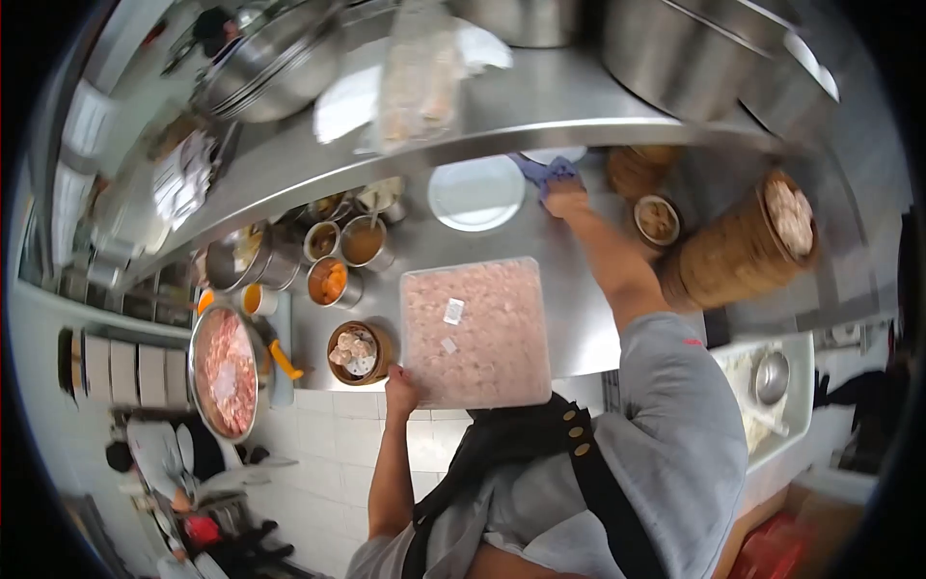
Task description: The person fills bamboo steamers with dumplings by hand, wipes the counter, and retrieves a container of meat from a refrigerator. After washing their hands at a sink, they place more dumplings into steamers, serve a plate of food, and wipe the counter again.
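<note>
The tray (475, 333) of pink filling is lying flat on the counter (579, 318) at its near edge, with its film cover and labels still on, so it looks set down but not yet opened. The left hand (400, 391) is closing on its near-left corner, thumb on top and fingers hidden beneath. The right hand (564, 198) is reaching far across to a purple cloth (540, 172) (or a glove, it's too blurred to say) beside the plate (476, 193); I cannot tell how its fingers are set. A small steamer (355, 352) is sitting just left of the tray, and a stack of steamers (743, 246) is standing to the right.
</note>
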{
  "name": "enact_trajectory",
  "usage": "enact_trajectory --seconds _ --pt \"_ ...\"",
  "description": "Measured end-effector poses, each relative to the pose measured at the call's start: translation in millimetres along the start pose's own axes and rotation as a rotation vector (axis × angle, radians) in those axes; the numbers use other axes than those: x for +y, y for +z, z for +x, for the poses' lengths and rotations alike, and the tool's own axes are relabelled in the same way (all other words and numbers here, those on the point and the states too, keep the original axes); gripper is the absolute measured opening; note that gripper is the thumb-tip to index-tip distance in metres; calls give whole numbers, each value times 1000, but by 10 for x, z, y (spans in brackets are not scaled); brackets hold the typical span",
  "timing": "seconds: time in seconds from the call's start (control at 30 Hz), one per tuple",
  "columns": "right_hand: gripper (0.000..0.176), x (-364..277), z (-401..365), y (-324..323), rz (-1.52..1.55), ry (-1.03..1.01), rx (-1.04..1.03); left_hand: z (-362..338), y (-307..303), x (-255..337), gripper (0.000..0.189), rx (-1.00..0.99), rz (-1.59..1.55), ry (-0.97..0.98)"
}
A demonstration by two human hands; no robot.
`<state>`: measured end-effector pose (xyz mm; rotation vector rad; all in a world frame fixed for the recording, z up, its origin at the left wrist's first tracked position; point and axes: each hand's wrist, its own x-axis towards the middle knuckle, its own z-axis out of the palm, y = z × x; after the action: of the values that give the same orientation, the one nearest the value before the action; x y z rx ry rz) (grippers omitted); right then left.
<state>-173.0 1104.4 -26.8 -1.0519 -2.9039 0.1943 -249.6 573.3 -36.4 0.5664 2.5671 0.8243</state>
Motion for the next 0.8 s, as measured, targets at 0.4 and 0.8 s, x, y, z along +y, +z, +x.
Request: enact_trajectory --seconds 0.4,0.8 --pt "55 512 -3754 244 -23 881 189 222 61 210 7 -136 -17 262" --pt "33 -166 -2571 -490 306 374 201 371 98 17 14 -138 122 322"
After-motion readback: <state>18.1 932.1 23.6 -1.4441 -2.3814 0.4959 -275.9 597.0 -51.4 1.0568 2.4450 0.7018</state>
